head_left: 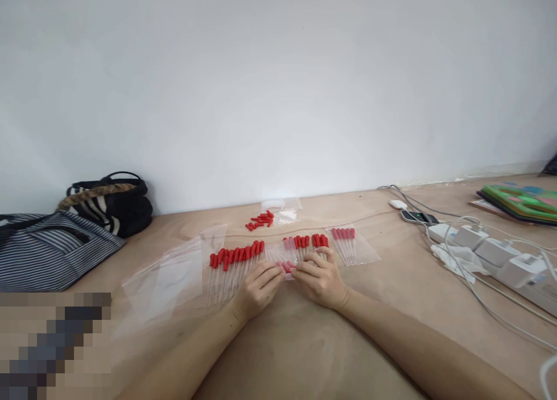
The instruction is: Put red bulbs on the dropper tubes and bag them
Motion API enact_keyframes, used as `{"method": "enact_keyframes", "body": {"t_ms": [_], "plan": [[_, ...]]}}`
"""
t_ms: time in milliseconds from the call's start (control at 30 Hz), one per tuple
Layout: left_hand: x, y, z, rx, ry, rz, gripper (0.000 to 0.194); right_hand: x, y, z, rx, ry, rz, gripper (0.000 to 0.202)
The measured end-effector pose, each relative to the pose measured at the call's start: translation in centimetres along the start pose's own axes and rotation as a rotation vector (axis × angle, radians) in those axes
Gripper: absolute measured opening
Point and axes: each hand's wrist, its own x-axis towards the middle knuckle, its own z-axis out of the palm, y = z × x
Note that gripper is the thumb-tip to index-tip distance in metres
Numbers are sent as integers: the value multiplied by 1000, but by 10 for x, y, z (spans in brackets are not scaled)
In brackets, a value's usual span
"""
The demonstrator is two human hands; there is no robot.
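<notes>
My left hand and my right hand both pinch the near edge of a clear plastic zip bag. Red bulbs of droppers show through the bag between my fingers. Left of my left hand lies a row of droppers with red rubber bulbs and clear stems. Beyond my right hand are two small groups of droppers, partly covered by my fingers. Farther right, a filled bag of droppers lies flat on the wooden table.
Flat plastic bags are spread at the left. Loose red rubber bulbs lie near the wall beside another clear bag. A striped bag and a black bag stand far left. White chargers and cables occupy the right.
</notes>
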Motion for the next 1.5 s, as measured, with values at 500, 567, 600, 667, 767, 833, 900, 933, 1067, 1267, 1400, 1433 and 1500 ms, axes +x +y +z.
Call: {"method": "enact_keyframes", "body": {"t_ms": [500, 567, 600, 667, 767, 833, 900, 933, 1067, 1267, 1400, 1433, 1500], "plan": [[-2, 1, 1, -31, 44, -68, 14, 0, 3, -4, 71, 25, 100, 13], [-2, 0, 1, -32, 44, -65, 14, 0, 5, -5, 78, 33, 107, 13], [-1, 1, 1, -30, 40, -65, 14, -1, 5, -5, 83, 35, 112, 13], [1, 1, 1, -22, 37, -74, 13, -1, 4, -4, 93, 37, 121, 13], [3, 3, 3, -13, 46, -90, 11, 0, 0, -1, 113, 25, 118, 13], [4, 3, 5, -15, 38, -80, 12, 0, -2, 0, 128, 12, 114, 13], [5, 4, 6, -8, 22, -61, 14, 1, -3, 0, 137, -3, 119, 14], [4, 4, 6, -2, 18, -54, 14, 2, -4, 0, 136, -11, 123, 15], [4, 4, 8, 16, 37, -71, 13, 3, -2, -1, 119, -13, 128, 13], [5, 2, 5, -7, 45, -36, 14, 3, -1, -1, 107, 25, 86, 12], [0, -3, -3, 0, 63, -67, 11, 4, -2, -2, 132, 29, 116, 13], [-1, -5, -6, 10, 58, -74, 12, 4, -2, -2, 133, 24, 133, 14], [-4, -7, -10, 22, 34, -69, 13, 4, -2, -3, 128, 10, 163, 15]]}}
